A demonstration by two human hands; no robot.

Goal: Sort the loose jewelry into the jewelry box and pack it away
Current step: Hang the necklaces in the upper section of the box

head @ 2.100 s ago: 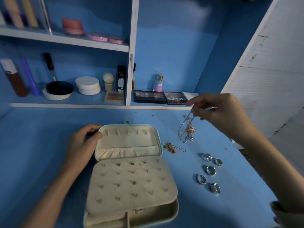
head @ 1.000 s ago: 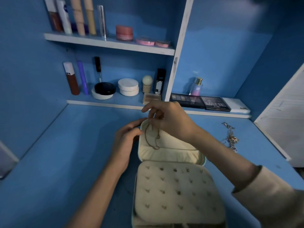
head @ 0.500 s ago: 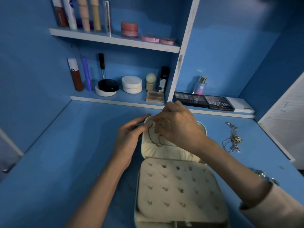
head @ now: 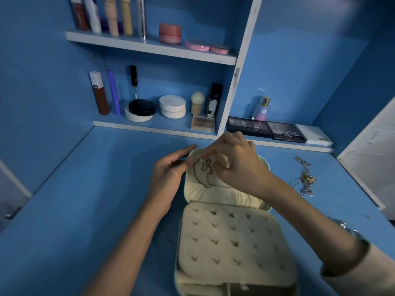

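At the centre of the frame, the right hand reached over the open jewelry box, wrist bent down, fingertips pinching a thin chain against the raised lid. The left hand gripped the lid's left edge between thumb and fingers. Hanging the chain well probably called for a braced lid and a straight, untangled drop. More necklaces lay on the table at right.

The box is lying open on the desk, with its lid rising at the box's far end. The chain is hanging inside the lid, between the left hand, which is gripping the lid's left edge, and the right hand, which is pinching the chain. A necklace pile is lying right of the box. Palettes are sitting on the shelf behind the box.
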